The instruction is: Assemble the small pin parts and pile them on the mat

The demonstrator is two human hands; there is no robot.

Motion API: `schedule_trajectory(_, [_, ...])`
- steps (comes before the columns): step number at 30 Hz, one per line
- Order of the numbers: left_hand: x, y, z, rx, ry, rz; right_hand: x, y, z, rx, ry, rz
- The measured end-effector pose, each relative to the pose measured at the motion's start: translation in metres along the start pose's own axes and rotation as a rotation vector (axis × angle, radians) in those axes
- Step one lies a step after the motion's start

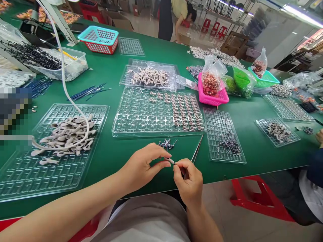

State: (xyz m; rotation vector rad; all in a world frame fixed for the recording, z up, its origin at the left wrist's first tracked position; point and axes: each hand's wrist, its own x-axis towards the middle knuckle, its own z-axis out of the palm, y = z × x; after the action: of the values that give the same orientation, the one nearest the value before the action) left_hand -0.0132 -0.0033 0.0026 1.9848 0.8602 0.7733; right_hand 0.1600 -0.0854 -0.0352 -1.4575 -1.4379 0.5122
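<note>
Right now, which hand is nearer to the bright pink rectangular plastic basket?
Right. The right hand is below and left of the pink basket in the picture; the left hand is farther left.

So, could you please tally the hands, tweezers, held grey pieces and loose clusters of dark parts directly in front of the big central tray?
Hands: 2 (left hand, right hand)
Tweezers: 1 pair
Held grey piece: 1
Cluster of dark parts: 1 (its parts overlap too much to count singly)
Total: 5
</note>
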Motion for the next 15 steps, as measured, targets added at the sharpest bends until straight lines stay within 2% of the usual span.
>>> schedule_trajectory(9, [0.0000, -0.0014, 0.0003, -0.007, -0.005, 0.002, -0.0016, -0.0004, -0.0017, 0.046, -0.016, -0.011])
schedule_trajectory(15, [0.0005, -0.0012, 0.0032, -0.085, -0.062, -0.030, -0.0062, 0.0036, -0.0032, 0.087, 0.001, -0.050])
